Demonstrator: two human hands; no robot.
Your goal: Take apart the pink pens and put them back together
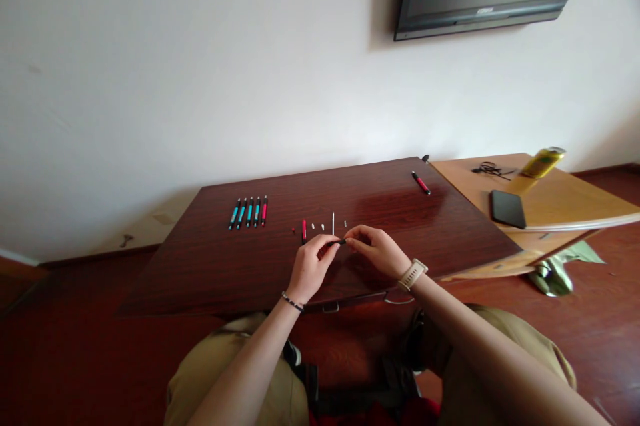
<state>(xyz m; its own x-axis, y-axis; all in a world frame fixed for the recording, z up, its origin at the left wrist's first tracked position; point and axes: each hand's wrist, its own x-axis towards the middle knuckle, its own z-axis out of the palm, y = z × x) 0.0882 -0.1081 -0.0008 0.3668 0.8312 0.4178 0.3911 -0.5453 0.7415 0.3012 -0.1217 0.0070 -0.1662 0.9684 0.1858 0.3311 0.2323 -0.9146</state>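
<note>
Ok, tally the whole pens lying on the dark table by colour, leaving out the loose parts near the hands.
Turquoise pens: 4
Red pens, one ending the row and one at the far right: 2
Total: 6

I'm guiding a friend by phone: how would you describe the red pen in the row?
Find the dark brown table by the wall. On its left part lies a row of five pens. The red pen is the rightmost; the other four are teal.
</note>
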